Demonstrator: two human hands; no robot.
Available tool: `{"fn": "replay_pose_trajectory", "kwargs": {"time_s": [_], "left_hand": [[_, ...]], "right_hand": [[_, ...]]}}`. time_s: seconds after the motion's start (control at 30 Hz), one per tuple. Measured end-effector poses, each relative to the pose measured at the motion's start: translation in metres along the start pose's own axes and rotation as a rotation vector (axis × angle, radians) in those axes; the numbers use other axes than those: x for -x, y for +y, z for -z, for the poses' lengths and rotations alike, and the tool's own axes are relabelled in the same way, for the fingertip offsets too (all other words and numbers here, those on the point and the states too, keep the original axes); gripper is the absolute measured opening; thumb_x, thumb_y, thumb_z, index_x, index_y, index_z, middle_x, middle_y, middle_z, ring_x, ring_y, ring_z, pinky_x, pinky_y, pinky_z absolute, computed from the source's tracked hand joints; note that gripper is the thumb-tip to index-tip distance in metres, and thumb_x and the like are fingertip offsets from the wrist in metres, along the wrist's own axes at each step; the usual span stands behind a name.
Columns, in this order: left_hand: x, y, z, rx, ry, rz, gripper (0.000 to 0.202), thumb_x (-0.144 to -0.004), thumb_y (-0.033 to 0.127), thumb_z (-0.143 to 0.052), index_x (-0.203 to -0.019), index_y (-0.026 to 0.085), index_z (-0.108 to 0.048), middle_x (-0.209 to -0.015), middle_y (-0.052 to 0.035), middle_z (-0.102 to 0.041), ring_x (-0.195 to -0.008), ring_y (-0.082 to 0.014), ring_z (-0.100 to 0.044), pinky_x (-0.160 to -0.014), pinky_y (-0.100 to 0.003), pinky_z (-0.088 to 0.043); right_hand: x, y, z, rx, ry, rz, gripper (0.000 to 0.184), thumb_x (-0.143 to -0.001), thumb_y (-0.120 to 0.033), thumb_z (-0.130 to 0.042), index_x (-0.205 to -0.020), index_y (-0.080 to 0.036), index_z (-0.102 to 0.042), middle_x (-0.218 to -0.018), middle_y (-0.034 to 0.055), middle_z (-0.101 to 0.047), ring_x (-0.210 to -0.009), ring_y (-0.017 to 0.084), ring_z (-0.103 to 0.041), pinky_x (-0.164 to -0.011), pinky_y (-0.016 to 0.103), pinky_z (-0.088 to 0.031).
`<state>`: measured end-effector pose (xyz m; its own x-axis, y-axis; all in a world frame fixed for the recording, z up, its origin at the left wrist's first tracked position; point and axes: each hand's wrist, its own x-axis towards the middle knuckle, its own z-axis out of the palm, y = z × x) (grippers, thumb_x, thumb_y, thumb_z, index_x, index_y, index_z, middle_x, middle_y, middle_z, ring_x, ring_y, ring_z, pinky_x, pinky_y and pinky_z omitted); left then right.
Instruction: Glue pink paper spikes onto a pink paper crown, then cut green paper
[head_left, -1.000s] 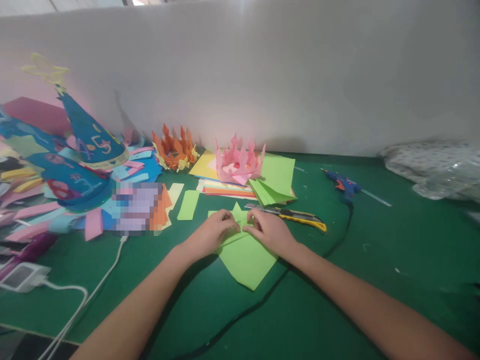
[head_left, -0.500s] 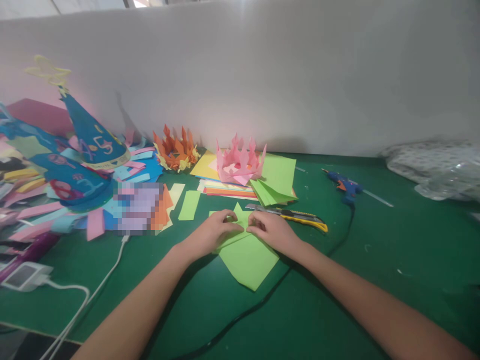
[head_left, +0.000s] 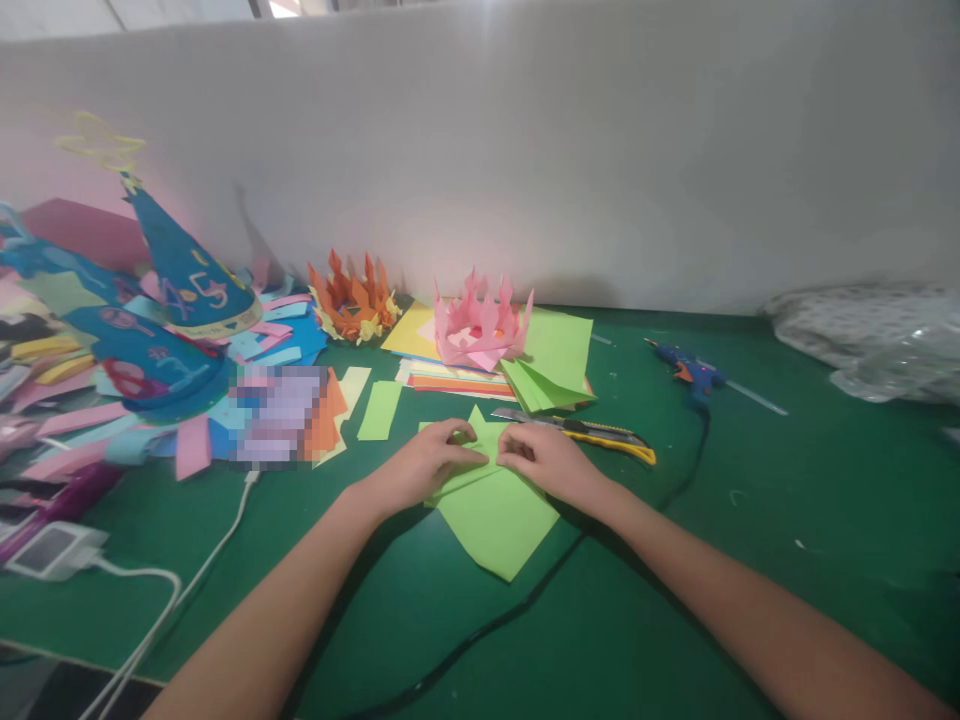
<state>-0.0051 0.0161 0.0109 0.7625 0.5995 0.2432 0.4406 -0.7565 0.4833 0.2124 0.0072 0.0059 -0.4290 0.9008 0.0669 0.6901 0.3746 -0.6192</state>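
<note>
A light green paper sheet (head_left: 495, 520) lies on the green table (head_left: 750, 520), partly folded, with one corner pointing toward me. My left hand (head_left: 424, 465) presses and pinches its upper fold from the left, fingers curled. My right hand (head_left: 544, 462) pinches the same fold from the right, fingertips almost touching the left ones. A small green point of the paper sticks up just behind my fingers.
Behind my hands lie a yellow utility knife (head_left: 592, 433), folded green sheets (head_left: 551, 370), a pink paper crown (head_left: 480, 325) on coloured sheets and an orange crown (head_left: 349, 298). Blue cone hats (head_left: 184, 270) and paper strips crowd the left. A blue glue gun (head_left: 694, 375) with a black cord (head_left: 525, 600) lies right; a white charger (head_left: 52, 550) sits at front left.
My fingertips have shifted slightly along the fold of the green paper; the sheet and everything else stay where they were.
</note>
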Motion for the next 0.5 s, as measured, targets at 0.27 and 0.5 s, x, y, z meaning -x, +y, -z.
{"fn": "replay_pose_trajectory", "kwargs": {"time_s": [0.27,0.5], "left_hand": [[0.001,-0.003,-0.001,0.004,-0.018,-0.002,0.033,-0.09,0.016,-0.038,-0.106,0.024,-0.066,-0.107,-0.0092,-0.052,-0.095,-0.016,-0.051,-0.078,-0.029,-0.043],[0.0,-0.004,0.001,0.045,-0.024,-0.004,0.032,-0.09,0.017,-0.039,-0.106,0.024,-0.066,-0.104,-0.0085,-0.052,-0.093,-0.0154,-0.052,-0.078,-0.028,-0.043]], "right_hand": [[0.004,0.002,0.001,0.101,0.063,0.232,0.009,-0.084,-0.021,-0.056,-0.077,-0.018,-0.061,-0.074,0.0016,-0.06,-0.071,0.014,-0.052,-0.064,0.026,-0.038],[0.014,-0.002,-0.002,0.293,0.028,0.584,0.022,-0.091,-0.018,-0.043,-0.095,-0.015,-0.065,-0.09,0.0096,-0.063,-0.084,0.018,-0.054,-0.072,0.03,-0.042]]}}
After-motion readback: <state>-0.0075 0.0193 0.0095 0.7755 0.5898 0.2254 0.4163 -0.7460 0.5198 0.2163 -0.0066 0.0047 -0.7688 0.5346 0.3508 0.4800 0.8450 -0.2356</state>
